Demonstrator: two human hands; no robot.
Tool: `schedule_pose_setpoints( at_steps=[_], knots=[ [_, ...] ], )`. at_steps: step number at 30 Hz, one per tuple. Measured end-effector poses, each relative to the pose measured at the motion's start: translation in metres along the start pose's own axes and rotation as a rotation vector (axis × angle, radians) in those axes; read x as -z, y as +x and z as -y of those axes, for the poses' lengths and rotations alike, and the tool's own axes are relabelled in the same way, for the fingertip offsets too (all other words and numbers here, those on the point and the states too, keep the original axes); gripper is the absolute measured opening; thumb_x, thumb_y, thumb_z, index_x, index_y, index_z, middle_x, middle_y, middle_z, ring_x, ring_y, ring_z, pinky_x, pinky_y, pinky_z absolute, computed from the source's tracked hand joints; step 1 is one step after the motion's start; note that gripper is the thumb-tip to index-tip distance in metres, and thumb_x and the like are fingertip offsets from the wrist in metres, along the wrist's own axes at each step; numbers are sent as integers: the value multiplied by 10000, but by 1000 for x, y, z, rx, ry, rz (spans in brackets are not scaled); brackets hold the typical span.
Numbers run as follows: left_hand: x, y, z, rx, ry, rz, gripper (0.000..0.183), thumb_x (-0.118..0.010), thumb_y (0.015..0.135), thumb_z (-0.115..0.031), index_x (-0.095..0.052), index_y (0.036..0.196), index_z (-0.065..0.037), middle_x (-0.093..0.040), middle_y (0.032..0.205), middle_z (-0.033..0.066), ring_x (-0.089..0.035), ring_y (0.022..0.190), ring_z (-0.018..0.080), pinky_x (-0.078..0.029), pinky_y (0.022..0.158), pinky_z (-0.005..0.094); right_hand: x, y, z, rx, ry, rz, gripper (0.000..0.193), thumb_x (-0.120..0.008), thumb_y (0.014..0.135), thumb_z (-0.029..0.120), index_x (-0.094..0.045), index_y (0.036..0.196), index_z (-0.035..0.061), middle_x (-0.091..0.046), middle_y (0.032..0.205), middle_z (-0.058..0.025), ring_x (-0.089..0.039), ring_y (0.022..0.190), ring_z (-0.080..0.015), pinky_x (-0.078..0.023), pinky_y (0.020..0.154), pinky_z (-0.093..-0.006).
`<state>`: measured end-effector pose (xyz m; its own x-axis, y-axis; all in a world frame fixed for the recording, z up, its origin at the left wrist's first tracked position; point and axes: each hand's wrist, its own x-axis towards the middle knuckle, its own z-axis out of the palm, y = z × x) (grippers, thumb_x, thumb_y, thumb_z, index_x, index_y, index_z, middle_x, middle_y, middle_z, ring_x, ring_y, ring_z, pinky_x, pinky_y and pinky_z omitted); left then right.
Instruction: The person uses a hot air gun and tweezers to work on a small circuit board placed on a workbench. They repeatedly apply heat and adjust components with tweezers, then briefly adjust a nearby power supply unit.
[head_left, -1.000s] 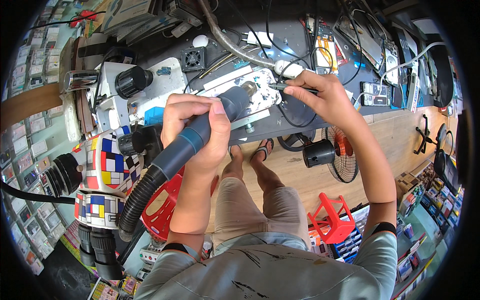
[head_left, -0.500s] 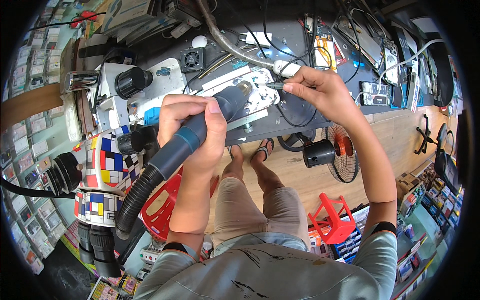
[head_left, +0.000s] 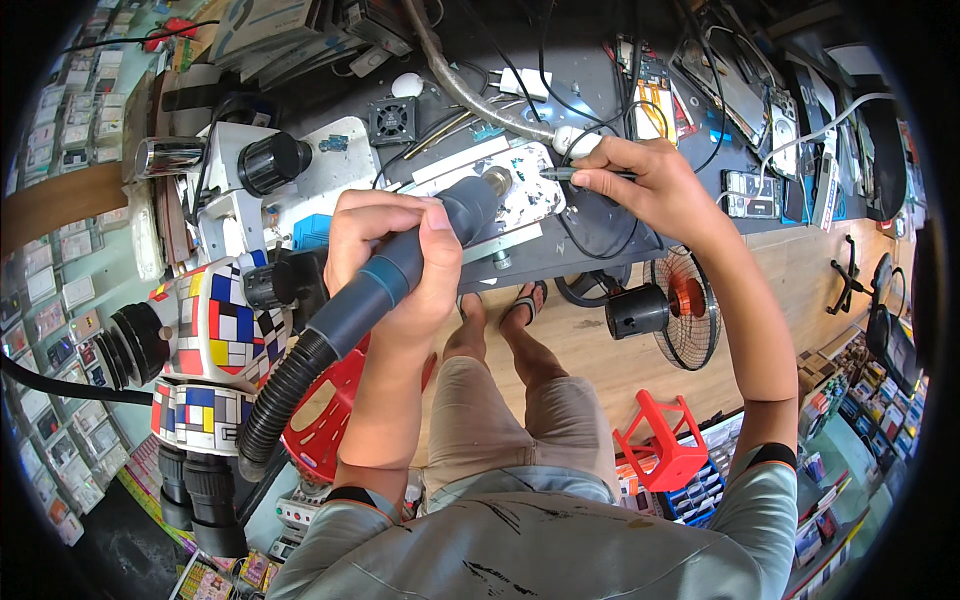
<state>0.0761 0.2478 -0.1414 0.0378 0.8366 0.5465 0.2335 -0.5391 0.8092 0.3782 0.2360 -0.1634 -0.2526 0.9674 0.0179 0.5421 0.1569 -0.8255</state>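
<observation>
My left hand [head_left: 400,262] is wrapped round the thick dark handle of a hot air gun [head_left: 385,275], whose ribbed black hose trails down to the lower left. The gun's metal nozzle [head_left: 497,180] points at a white, dark-speckled work plate [head_left: 535,190], with small dark pieces on it. From the other side, my right hand [head_left: 640,185] pinches a slim grey tool [head_left: 565,174], which looks like tweezers, between thumb and fingers. Its tip reaches over the plate near the nozzle; whether it touches anything is too small to tell.
A microscope with a colour-block patterned head [head_left: 215,320] stands at the left. Beyond the plate lie a small square fan [head_left: 392,120], cables and a white charger [head_left: 520,83]. Opened phones [head_left: 750,192] lie to the right. A caged fan [head_left: 685,308] stands past the table edge.
The whole view has shifted slightly, so everything sits a little further right. Both hands keep their grips, and the nozzle and tool tip remain over the plate.
</observation>
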Motion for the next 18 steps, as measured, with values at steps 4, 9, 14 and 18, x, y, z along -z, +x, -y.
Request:
schedule_pose_setpoints(
  at_steps=[4,9,14,18],
  knots=[
    [1,0,-2,8,23,12,230,-816,940,-27,-596,1007,-25,-714,956,126,-728,810,198,-597,770,323,-1,1,4,-34,102,-21,204,-821,1032,199,-767,1026,2,-764,814,-102,-666,709,-174,-535,696,-335],
    [4,1,-6,-17,51,7,231,-821,934,-18,-605,1016,-25,-719,971,128,-735,839,206,-606,781,332,3,1,11,-170,103,13,235,-822,1034,226,-747,997,6,-650,699,-62,-525,666,-107,-463,635,-318],
    [8,5,-8,-46,62,22,238,-829,930,-17,-610,1021,-26,-721,982,130,-738,858,212,-609,790,334,6,5,19,-174,74,17,247,-825,1029,239,-738,982,12,-550,637,-59,-440,621,-118,-403,585,-338],
    [6,4,-9,-33,51,8,238,-832,927,-18,-610,1014,-27,-721,972,126,-736,839,209,-610,784,335,10,7,26,-254,48,56,249,-831,1022,238,-733,970,15,-515,623,-54,-420,613,-123,-392,577,-342]
  ],
)
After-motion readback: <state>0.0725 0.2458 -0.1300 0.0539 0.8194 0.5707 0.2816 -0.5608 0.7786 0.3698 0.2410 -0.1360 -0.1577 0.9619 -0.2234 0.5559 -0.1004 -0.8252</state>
